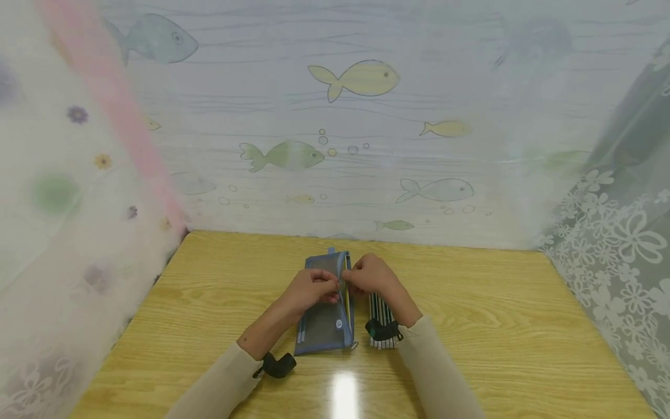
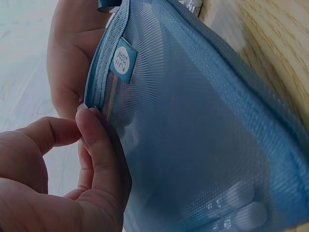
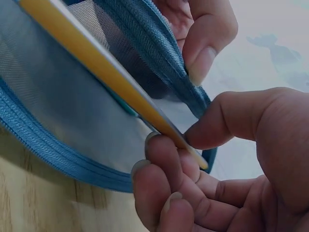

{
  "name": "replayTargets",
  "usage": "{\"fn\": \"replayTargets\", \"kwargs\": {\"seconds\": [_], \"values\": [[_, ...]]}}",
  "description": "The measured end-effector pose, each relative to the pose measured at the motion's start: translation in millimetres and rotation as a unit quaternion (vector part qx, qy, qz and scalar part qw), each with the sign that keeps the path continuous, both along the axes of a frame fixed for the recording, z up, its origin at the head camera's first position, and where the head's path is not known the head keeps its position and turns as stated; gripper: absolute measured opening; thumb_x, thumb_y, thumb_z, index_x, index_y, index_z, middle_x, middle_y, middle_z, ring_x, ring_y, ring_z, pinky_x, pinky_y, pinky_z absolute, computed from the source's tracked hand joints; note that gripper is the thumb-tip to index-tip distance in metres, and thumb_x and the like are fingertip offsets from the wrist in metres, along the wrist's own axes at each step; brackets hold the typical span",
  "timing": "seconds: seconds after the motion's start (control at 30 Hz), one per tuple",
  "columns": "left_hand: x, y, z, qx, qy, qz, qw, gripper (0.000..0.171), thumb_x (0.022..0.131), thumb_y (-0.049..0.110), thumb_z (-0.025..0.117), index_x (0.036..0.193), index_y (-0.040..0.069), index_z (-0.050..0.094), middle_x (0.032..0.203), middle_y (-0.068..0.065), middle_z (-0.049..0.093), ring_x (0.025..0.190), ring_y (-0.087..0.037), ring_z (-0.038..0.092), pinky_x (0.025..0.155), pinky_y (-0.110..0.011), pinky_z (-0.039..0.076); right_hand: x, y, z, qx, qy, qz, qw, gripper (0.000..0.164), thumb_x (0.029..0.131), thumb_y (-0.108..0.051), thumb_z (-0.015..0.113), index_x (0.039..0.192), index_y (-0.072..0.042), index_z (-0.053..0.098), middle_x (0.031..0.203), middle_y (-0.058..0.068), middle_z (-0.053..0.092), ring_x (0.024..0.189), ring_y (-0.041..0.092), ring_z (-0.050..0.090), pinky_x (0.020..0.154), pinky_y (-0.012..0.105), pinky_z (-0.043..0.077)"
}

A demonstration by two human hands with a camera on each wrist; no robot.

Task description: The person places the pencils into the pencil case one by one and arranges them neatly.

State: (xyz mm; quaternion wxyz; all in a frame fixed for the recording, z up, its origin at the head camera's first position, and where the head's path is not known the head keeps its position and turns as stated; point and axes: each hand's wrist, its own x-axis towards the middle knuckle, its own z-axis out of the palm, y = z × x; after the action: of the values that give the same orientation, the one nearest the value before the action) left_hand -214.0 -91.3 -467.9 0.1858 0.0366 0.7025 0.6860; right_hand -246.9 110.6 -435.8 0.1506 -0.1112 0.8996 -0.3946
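Note:
A blue mesh zip pouch [image 1: 324, 329] lies lengthwise on the table, its zipped side gaping open on the right. My left hand [image 1: 313, 286] pinches the pouch's zip edge between thumb and fingers. At the opening, my right hand [image 1: 373, 273] pinches the end of a long, thin yellow strip with a pale edge [image 3: 116, 89]; its exact kind is unclear. Most of the strip lies inside the pouch. Through the mesh, two white-ended pens [image 2: 251, 215] show in the left wrist view. A teal slim item [image 3: 123, 104] is partly visible beneath the strip.
Several pens [image 1: 384, 344] lie side by side on the wooden table [image 1: 481, 337], right of the pouch and partly under my right wrist. Fish-printed curtain [image 1: 361, 116] hangs behind the table, with more fabric at both sides.

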Motion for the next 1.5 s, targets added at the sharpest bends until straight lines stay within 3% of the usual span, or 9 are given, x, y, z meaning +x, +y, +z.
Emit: {"fn": "replayTargets", "kwargs": {"seconds": [0.3, 0.67, 1.0, 1.23, 1.5], "values": [[0.8, 1, -0.5, -0.002, -0.001, 0.004, 1.0, 0.021, 0.102, 0.01, 0.066, 0.114, -0.006, 0.071, 0.104, -0.015, 0.072, 0.084, -0.019, 0.074, 0.087, -0.04, 0.065, -2.5, -3, -11.5, -0.026, -0.006, -0.003, 1.0, 0.036, 0.099, -0.023, 0.065, 0.072, -0.003, 0.078, 0.068, 0.006, 0.074, 0.061, 0.022, 0.072, 0.058, 0.036, 0.062], [0.7, 0, 2.4, -0.001, -0.004, -0.001, 1.0, 0.025, 0.102, 0.011, 0.066, 0.118, -0.008, 0.069, 0.104, -0.014, 0.072, 0.086, -0.019, 0.074, 0.088, -0.039, 0.065, -1.7, -3, -7.3, -0.021, 0.007, 0.014, 1.0, 0.039, 0.101, -0.021, 0.061, 0.074, 0.0, 0.079, 0.069, 0.01, 0.075, 0.062, 0.025, 0.072, 0.06, 0.037, 0.061], [0.6, -1, 2.8, -0.003, 0.0, -0.002, 1.0, 0.024, 0.101, 0.01, 0.068, 0.117, -0.008, 0.068, 0.1, -0.013, 0.072, 0.083, -0.017, 0.074, 0.089, -0.041, 0.065, 0.9, 10, -8.3, 0.001, 0.019, -0.01, 1.0, 0.039, 0.099, -0.021, 0.062, 0.069, 0.001, 0.074, 0.066, 0.01, 0.073, 0.056, 0.021, 0.064, 0.052, 0.028, 0.05], [0.2, 0, 3.9, 0.0, -0.001, 0.002, 1.0, 0.026, 0.1, 0.009, 0.069, 0.118, -0.009, 0.068, 0.101, -0.014, 0.073, 0.083, -0.017, 0.074, 0.086, -0.04, 0.065, 0.8, 18, -9.4, -0.006, 0.033, -0.03, 0.999, 0.028, 0.1, -0.018, 0.062, 0.085, -0.001, 0.078, 0.07, 0.007, 0.073, 0.06, 0.019, 0.066, 0.057, 0.031, 0.056], [-0.9, -1, 4.0, 0.002, -0.004, 0.011, 0.9999, 0.026, 0.1, 0.009, 0.069, 0.118, -0.009, 0.068, 0.1, -0.014, 0.074, 0.082, -0.017, 0.074, 0.083, -0.035, 0.065, 4.5, 26, -6.3, -0.011, 0.033, -0.04, 0.999, 0.025, 0.1, -0.017, 0.062, 0.09, -0.001, 0.077, 0.073, 0.003, 0.074, 0.065, 0.018, 0.07, 0.063, 0.031, 0.058]]}}
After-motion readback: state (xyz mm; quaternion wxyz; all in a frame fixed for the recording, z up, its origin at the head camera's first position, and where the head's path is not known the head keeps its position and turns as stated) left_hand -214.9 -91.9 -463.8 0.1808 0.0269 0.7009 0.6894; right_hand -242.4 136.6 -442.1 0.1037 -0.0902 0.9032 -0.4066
